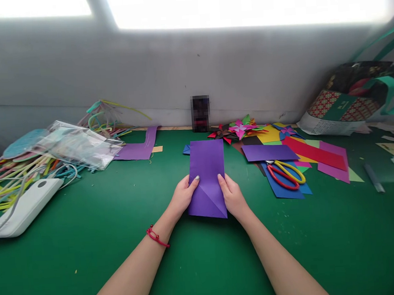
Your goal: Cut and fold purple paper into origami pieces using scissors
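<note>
Between my two hands is a tall rectangle of purple paper (206, 165), held up over the green table. A diagonal crease crosses its lower part. My left hand (184, 195) pinches its left edge, thumb on the front and fingers hidden behind. At the right edge my right hand (233, 194) grips the sheet in the same way. Just behind the paper's left edge a small blue folded piece (186, 149) shows in part. To the right lie scissors (286, 175) with red and yellow handles, their blades partly covered by a purple paper strip (268, 152).
Folded paper flowers (241, 127) and coloured sheets (332, 156) lie at the back right, near a patterned bag (345, 105). A phone-like dark object (200, 113) leans on the wall. Pipe cleaners (0, 188), a clear plastic bag (82, 144) and a white power bank (26, 209) occupy the left.
</note>
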Available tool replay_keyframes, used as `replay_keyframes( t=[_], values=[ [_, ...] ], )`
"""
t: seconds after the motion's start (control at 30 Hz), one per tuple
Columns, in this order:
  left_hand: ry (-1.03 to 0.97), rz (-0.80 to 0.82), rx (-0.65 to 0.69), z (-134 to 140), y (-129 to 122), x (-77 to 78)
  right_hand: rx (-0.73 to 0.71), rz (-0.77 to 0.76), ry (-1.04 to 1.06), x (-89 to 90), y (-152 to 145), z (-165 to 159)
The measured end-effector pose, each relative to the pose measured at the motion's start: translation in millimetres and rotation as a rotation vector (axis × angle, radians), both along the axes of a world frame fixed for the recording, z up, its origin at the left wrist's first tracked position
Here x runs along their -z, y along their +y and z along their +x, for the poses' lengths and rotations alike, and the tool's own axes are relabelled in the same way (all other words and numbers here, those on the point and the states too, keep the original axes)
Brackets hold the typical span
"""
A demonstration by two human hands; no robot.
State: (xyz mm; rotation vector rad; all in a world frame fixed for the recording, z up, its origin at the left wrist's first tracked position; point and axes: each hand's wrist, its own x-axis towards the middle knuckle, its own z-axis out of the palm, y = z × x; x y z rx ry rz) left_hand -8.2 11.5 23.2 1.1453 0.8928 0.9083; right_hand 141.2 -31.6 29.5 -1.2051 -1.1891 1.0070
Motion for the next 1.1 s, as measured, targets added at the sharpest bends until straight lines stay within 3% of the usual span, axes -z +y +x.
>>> replay_keyframes(
  t=[0.2,0.33,0.9,1.1],
  values=[
    [-0.006,-0.04,0.023,2.3,-1.0,2.8,0.146,0.06,-0.217,1.2,-2.1,3.6],
    [0.024,-0.024,0.045,1.0,-2.0,6.0,0.158,0.068,-0.277,0.5,-3.2,4.1],
    [0.178,0.003,0.054,1.3,-6.6,1.7,0.202,0.064,-0.265,-0.7,-1.9,12.2],
    [0.071,-0.058,0.049,2.6,-8.8,-2.6,0.177,0.067,-0.14,-3.8,-0.5,9.8]
  ],
)
